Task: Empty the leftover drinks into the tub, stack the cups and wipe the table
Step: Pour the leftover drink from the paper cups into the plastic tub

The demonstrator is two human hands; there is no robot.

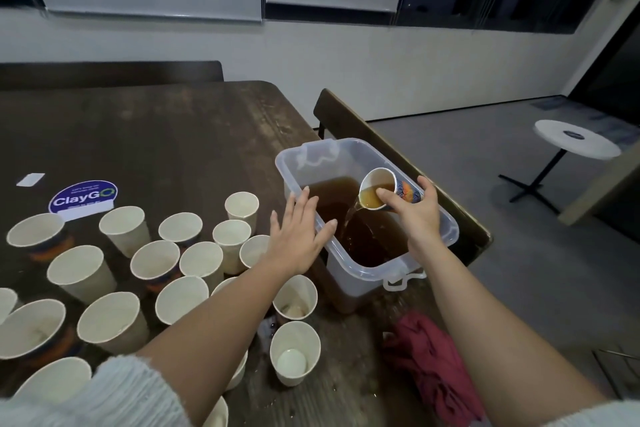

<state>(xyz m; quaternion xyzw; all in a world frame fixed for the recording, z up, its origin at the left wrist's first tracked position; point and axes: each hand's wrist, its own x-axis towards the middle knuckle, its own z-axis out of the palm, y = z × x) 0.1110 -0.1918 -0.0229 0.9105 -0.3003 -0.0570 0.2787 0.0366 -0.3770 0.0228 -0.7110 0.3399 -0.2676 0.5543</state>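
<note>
My right hand (414, 215) grips a patterned paper cup (379, 188), tipped over the clear plastic tub (349, 270). A brown stream runs from the cup's rim into the brown liquid (360, 236) filling the tub. With straight fingers, my left hand (298, 236) lies flat against the tub's left rim. Several white paper cups (156, 263) stand upright on the dark wooden table (166, 135) to the left of the tub. A crumpled red cloth (433, 360) lies on the table in front of the tub, between my arms.
A blue round ClayGO sticker (83, 198) and a small white label (30, 179) sit on the table's left part. A dark bench (349, 125) runs along the table's right edge. Further right, a small round white table (576, 139) stands on the grey floor.
</note>
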